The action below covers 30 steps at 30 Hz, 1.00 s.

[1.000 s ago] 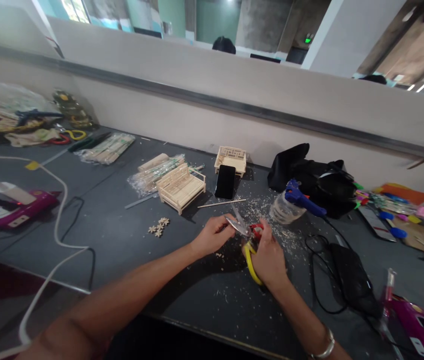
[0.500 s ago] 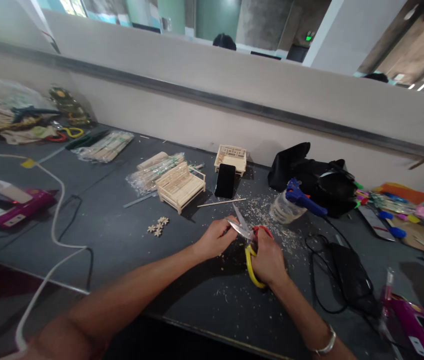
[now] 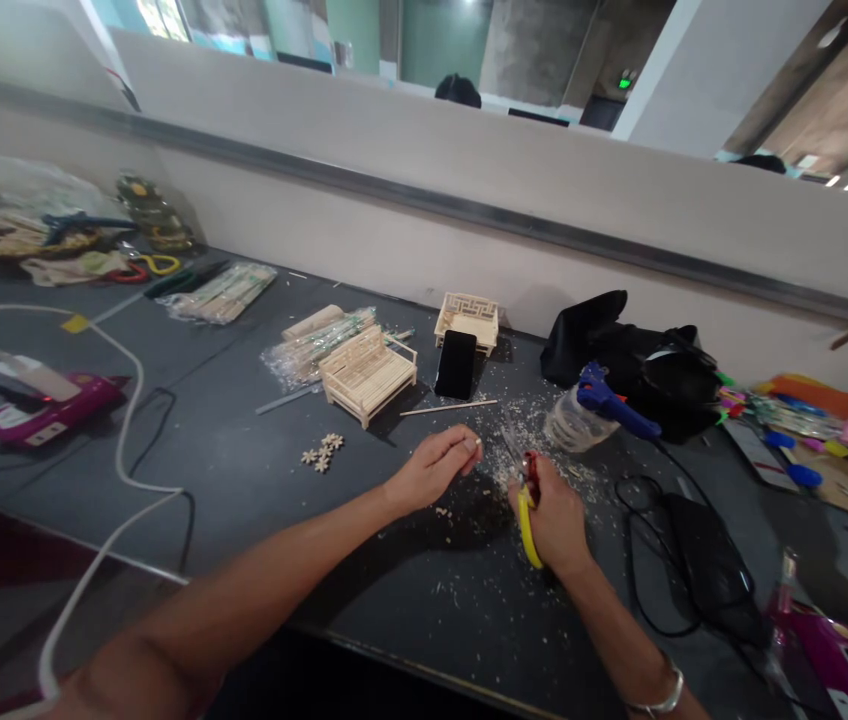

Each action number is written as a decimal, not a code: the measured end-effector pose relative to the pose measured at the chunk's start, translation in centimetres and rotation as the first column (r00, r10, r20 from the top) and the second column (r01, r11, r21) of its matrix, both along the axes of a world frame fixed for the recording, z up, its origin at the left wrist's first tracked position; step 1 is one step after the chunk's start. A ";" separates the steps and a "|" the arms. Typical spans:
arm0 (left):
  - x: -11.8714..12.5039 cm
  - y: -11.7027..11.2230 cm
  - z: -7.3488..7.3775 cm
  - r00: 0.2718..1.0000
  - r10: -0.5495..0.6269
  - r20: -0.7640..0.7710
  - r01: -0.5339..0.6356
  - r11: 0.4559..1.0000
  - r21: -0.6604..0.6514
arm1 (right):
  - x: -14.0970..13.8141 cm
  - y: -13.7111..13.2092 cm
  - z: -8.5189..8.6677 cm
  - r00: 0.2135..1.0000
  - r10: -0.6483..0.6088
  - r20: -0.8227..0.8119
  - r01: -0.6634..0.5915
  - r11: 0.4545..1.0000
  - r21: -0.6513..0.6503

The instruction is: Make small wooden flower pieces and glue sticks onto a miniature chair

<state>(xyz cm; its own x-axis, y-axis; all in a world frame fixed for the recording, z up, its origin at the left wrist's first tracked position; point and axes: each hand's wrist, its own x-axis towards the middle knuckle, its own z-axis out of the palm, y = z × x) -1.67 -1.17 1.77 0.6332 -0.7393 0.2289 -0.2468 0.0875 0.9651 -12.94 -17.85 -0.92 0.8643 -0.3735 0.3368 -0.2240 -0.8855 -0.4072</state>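
Note:
My left hand (image 3: 435, 468) is closed, thumb against fingers, with the pale end of a small wooden stick piece (image 3: 478, 442) showing at the fingertips. My right hand (image 3: 560, 515) grips scissors (image 3: 528, 525) with red and yellow handles. Their blades point away from me, apart from the left hand and blurred. Beyond the hands lies a thin wooden stick (image 3: 449, 408). A miniature wooden bench (image 3: 370, 376) stands to its left, with small flower-shaped wooden pieces (image 3: 323, 453) nearer me. Behind, a black phone (image 3: 456, 364) leans on a second miniature bench (image 3: 475, 318).
Wood chips litter the dark table around my hands. A blue glue gun (image 3: 611, 400) rests on a clear plastic container (image 3: 572, 420) at right, near a black bag (image 3: 619, 345) and a black adapter (image 3: 713, 550). Bagged sticks (image 3: 225, 292) and a purple power strip (image 3: 56, 412) lie left.
The scissors have drawn away from my left hand toward the right, and their blades look closer together. My left hand has turned, with its fingers curled in more.

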 end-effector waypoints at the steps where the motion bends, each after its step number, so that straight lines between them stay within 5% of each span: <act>1: 0.0 0.1 0.1 1.000 -0.010 0.005 0.010 1.000 0.001 | 0.0 0.1 0.0 1.000 0.028 0.010 -0.027 1.000 -0.016; 6: -0.1 0.4 0.3 0.997 -0.070 0.027 0.070 0.998 0.004 | 0.0 0.9 -0.1 0.993 0.106 0.042 -0.100 0.987 -0.124; 15: -0.5 -0.1 -0.6 0.973 -0.151 -0.172 0.143 0.988 -0.059 | -0.1 1.4 0.2 0.992 0.091 0.085 -0.068 0.968 -0.241; 23: -0.7 -0.3 -0.8 0.900 -0.191 -0.392 0.146 0.979 -0.142 | -0.2 1.4 0.3 0.994 0.095 0.046 -0.081 0.968 -0.237; 30: -0.5 -0.3 -1.2 0.899 -0.171 -0.403 0.123 0.982 -0.142 | -0.5 1.4 0.0 0.994 0.105 0.044 -0.092 0.970 -0.223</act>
